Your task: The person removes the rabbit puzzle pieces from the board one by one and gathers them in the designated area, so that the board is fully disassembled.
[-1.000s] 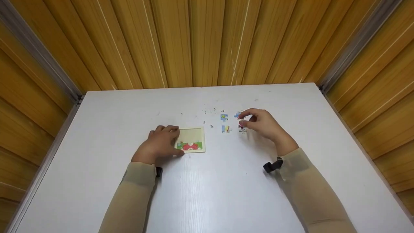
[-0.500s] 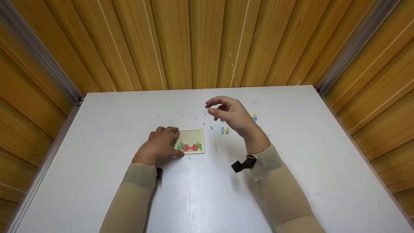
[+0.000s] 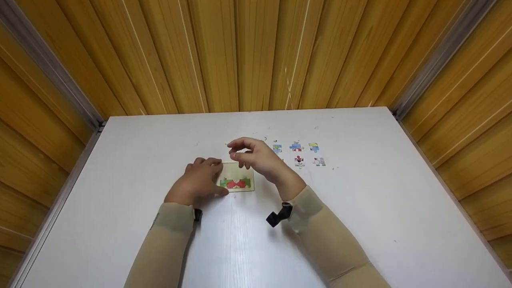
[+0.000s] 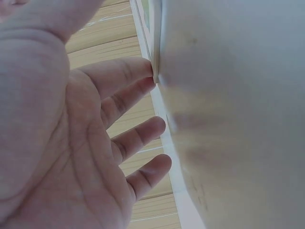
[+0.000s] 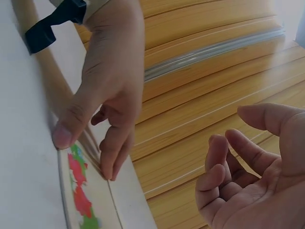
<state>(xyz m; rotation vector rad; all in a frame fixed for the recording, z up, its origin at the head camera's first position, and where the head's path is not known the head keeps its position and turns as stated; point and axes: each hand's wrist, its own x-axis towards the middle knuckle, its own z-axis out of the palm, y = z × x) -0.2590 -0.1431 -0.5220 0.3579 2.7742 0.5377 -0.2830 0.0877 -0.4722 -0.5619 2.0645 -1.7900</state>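
A small pale puzzle tray [image 3: 233, 171] lies on the white table, with joined red and green puzzle pieces [image 3: 237, 184] along its near side. My left hand [image 3: 195, 182] holds the tray at its left side, thumb at the near edge and fingers at the far edge. In the left wrist view, a fingertip touches the tray's rim [image 4: 157, 43]. Above the tray's far right part hovers my right hand [image 3: 260, 158], its fingers loosely bent. The right wrist view shows nothing between that hand's thumb and fingers [image 5: 217, 150].
Right of the tray lie several loose puzzle pieces in two rows, among them a blue one [image 3: 296, 147], a yellow-topped one [image 3: 314, 147] and a white one [image 3: 319, 161]. One is mostly hidden behind my right hand. Yellow wood-look panels [image 3: 256, 56] stand behind the table.
My right hand has moved left from the loose pieces, over the table, to above the tray. The left hand and the tray have stayed in place.
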